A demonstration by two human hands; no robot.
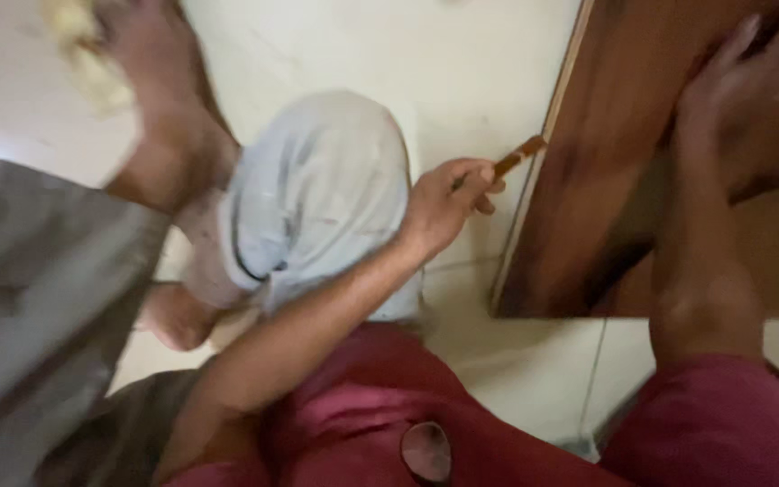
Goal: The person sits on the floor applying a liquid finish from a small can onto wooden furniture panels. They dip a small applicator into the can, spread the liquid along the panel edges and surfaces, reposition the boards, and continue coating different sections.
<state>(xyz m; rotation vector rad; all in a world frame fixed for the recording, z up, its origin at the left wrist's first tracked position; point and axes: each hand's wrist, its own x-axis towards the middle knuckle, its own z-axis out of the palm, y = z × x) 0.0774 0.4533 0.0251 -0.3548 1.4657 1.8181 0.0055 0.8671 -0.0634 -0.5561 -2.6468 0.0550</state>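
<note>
My left hand (pixel 448 203) grips a thin orange-brown pencil-like stick (pixel 517 158), whose tip touches the pale left edge of a brown wooden board (pixel 588 180). On the board's top right part my right hand (pixel 741 72) lies flat with its fingers spread. The board rests on a pale tiled floor (pixel 462 72). Both my arms come out of dark red sleeves at the bottom of the view. The picture is blurred by motion.
Another person's bare foot and lower leg (pixel 169 117) stand at the upper left, next to a grey garment (pixel 38 298). A rounded shape covered in light blue cloth (pixel 317 198) lies just left of my left hand. Something yellowish (pixel 83 50) shows at the top left.
</note>
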